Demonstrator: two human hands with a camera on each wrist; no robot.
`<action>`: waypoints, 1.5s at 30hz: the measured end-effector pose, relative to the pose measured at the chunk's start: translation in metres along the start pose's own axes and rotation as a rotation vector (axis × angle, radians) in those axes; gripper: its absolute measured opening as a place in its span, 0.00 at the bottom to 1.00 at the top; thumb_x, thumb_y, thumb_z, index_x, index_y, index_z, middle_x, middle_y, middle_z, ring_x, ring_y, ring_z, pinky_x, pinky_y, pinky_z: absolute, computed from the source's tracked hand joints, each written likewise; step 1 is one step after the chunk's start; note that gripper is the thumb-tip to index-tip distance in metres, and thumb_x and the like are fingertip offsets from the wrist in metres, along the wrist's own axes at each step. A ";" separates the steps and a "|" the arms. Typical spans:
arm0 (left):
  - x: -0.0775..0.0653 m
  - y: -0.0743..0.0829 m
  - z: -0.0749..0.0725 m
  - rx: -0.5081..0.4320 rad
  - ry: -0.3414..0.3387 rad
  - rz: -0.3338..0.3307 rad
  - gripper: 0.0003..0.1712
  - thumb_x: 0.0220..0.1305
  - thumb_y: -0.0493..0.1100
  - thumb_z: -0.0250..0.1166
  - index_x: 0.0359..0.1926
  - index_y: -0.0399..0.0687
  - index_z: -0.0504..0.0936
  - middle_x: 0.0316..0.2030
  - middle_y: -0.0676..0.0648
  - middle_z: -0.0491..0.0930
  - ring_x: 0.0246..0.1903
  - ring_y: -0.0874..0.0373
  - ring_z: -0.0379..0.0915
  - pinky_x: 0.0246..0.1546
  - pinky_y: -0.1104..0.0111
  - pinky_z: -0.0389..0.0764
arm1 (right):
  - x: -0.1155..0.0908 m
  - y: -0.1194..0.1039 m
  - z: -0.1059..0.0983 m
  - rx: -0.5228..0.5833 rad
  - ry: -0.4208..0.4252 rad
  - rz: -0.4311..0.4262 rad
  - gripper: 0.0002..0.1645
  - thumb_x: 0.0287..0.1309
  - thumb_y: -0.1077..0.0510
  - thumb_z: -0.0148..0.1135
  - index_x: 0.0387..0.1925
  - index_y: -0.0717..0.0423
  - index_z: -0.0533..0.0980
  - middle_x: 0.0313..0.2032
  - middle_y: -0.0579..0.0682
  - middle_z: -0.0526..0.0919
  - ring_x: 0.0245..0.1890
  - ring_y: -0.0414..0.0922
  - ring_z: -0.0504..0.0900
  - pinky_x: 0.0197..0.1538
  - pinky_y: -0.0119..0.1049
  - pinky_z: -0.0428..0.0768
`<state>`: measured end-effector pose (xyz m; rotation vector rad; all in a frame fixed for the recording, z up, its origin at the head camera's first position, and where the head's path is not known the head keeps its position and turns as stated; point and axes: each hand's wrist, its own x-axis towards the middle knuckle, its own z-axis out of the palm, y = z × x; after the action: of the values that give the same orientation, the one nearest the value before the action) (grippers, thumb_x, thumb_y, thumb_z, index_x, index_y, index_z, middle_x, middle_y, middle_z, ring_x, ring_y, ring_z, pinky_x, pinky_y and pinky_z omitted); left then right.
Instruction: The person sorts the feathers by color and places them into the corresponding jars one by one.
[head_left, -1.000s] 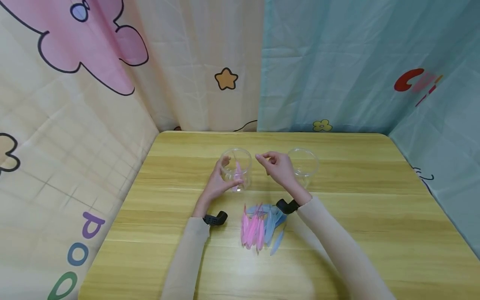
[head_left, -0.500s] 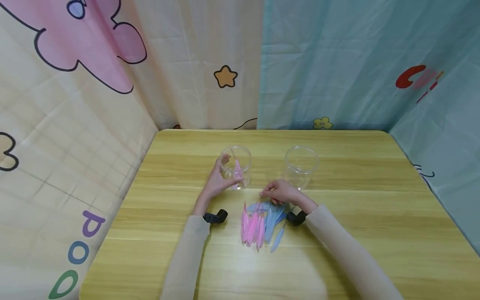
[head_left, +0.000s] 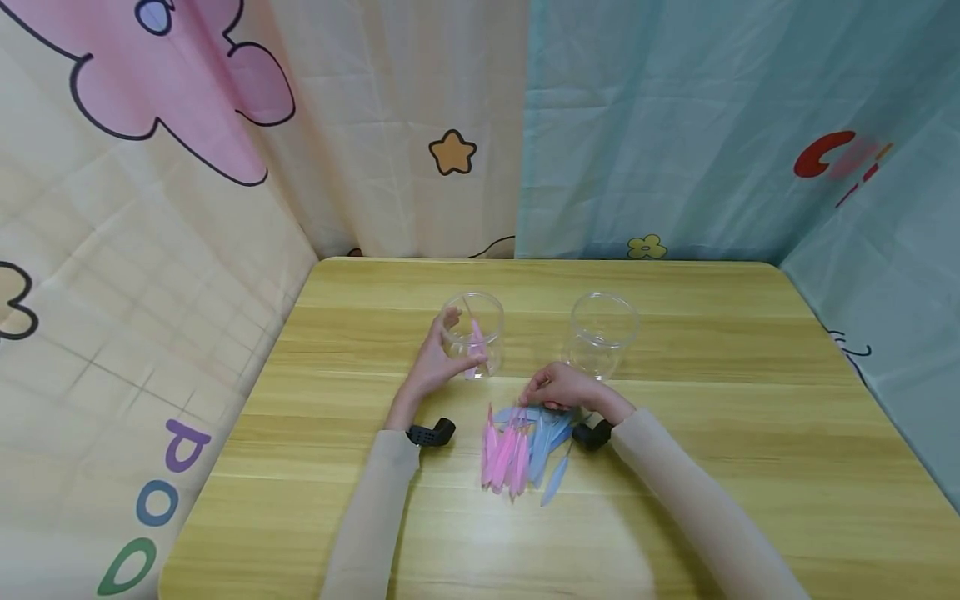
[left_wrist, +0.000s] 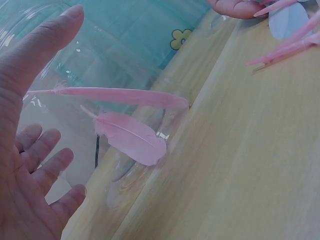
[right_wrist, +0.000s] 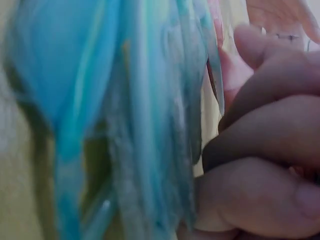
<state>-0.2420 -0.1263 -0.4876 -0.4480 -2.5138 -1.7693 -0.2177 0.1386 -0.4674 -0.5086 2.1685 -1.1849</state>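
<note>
My left hand [head_left: 433,362] holds a clear plastic cup [head_left: 492,340] from its left side, thumb in front and fingers behind. Inside stand two pink feathers, one narrow [left_wrist: 120,95] and one broader [left_wrist: 132,137] in the left wrist view. Below the cups lies a bunch of pink feathers [head_left: 501,467], with blue feathers [head_left: 540,454] close on its right. With curled fingers my right hand [head_left: 564,387] pinches the upper tip of a pink feather in that bunch. The pinched tip itself is mostly hidden by the fingers.
A second clear cup [head_left: 603,340] stands behind my right hand, with no feathers visible in it. The wooden table [head_left: 360,333] meets printed curtains [head_left: 637,125] at its back and sides. Black wrist cameras [head_left: 432,434] sit on both wrists.
My right hand has come down from between the cups to the feathers and now pinches a pink one, which has shifted slightly. My left hand stays at its cup.
</note>
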 end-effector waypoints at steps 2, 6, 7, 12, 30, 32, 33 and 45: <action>0.000 0.000 0.000 -0.001 -0.001 0.001 0.61 0.44 0.57 0.77 0.72 0.54 0.50 0.68 0.50 0.57 0.67 0.53 0.51 0.62 0.48 0.54 | 0.001 -0.001 -0.001 -0.002 -0.025 0.005 0.08 0.57 0.56 0.66 0.30 0.58 0.82 0.10 0.44 0.67 0.10 0.35 0.60 0.15 0.28 0.58; 0.000 0.000 0.000 -0.001 -0.001 -0.001 0.60 0.44 0.57 0.77 0.72 0.54 0.50 0.68 0.50 0.57 0.67 0.54 0.51 0.62 0.49 0.54 | 0.003 -0.001 -0.002 0.000 -0.083 0.017 0.07 0.56 0.56 0.67 0.30 0.57 0.82 0.11 0.44 0.67 0.10 0.35 0.60 0.15 0.28 0.58; 0.000 0.001 0.000 -0.001 -0.003 0.000 0.60 0.44 0.57 0.77 0.72 0.54 0.50 0.68 0.50 0.57 0.67 0.54 0.51 0.62 0.49 0.55 | 0.003 0.000 -0.002 0.003 -0.096 0.019 0.08 0.56 0.56 0.67 0.29 0.58 0.82 0.11 0.44 0.67 0.10 0.35 0.60 0.15 0.27 0.58; 0.000 0.002 0.000 -0.001 -0.006 0.003 0.60 0.44 0.57 0.77 0.72 0.54 0.50 0.69 0.50 0.57 0.67 0.54 0.51 0.62 0.49 0.55 | 0.005 0.000 -0.004 0.021 -0.132 0.017 0.07 0.56 0.57 0.66 0.29 0.59 0.81 0.11 0.43 0.67 0.10 0.34 0.60 0.15 0.27 0.58; 0.000 0.001 0.000 0.005 -0.008 0.011 0.60 0.45 0.56 0.77 0.72 0.53 0.50 0.68 0.50 0.58 0.67 0.53 0.51 0.62 0.48 0.55 | -0.020 -0.024 -0.028 0.202 -0.073 -0.071 0.19 0.62 0.56 0.61 0.42 0.71 0.75 0.09 0.44 0.62 0.10 0.36 0.56 0.15 0.29 0.54; 0.000 0.002 0.000 -0.001 -0.009 0.010 0.60 0.45 0.56 0.77 0.72 0.52 0.50 0.68 0.50 0.57 0.67 0.53 0.51 0.62 0.48 0.54 | -0.025 -0.029 -0.032 0.186 -0.049 -0.100 0.22 0.61 0.53 0.62 0.43 0.72 0.75 0.09 0.44 0.61 0.10 0.37 0.54 0.15 0.30 0.54; 0.000 0.002 0.000 -0.004 -0.009 0.010 0.60 0.45 0.55 0.77 0.72 0.52 0.50 0.68 0.50 0.57 0.67 0.53 0.51 0.62 0.48 0.54 | -0.028 -0.032 -0.034 0.174 -0.034 -0.114 0.23 0.61 0.52 0.63 0.43 0.72 0.75 0.09 0.44 0.61 0.09 0.37 0.54 0.15 0.30 0.54; -0.002 0.003 -0.001 0.013 -0.009 -0.003 0.60 0.45 0.57 0.76 0.73 0.53 0.49 0.69 0.51 0.57 0.67 0.55 0.51 0.62 0.49 0.54 | -0.043 -0.051 -0.046 0.136 0.066 -0.191 0.15 0.62 0.53 0.62 0.40 0.63 0.77 0.10 0.45 0.61 0.08 0.39 0.55 0.14 0.31 0.55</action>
<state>-0.2399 -0.1268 -0.4848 -0.4535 -2.5317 -1.7546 -0.2146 0.1650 -0.3908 -0.6360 2.1130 -1.4591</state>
